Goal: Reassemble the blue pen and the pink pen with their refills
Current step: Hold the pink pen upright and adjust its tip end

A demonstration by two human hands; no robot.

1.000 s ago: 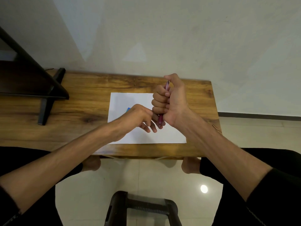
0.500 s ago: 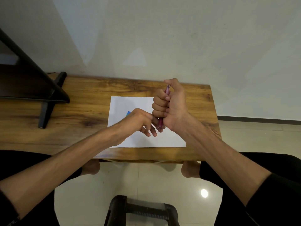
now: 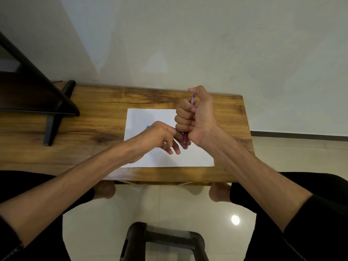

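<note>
My right hand [image 3: 195, 117] grips the pink pen [image 3: 185, 138] in a fist, holding it upright over the white sheet of paper [image 3: 146, 117]. The pen's top end pokes out by my thumb and its lower end sticks out below the fist. My left hand [image 3: 162, 136] reaches in from the left, its thumb and forefinger pinching the pen's lower end, the other fingers spread downward. A small bit of the blue pen [image 3: 147, 126] shows on the paper behind my left hand; the rest of it is hidden.
The wooden table [image 3: 94, 117] stands against a pale wall. A black stand [image 3: 54, 113] sits on its left part. A dark stool [image 3: 163, 240] is on the tiled floor below, between my knees.
Both hands have stayed together on the pink pen. My left fingers have shifted slightly at its lower end. The view has tilted a little.
</note>
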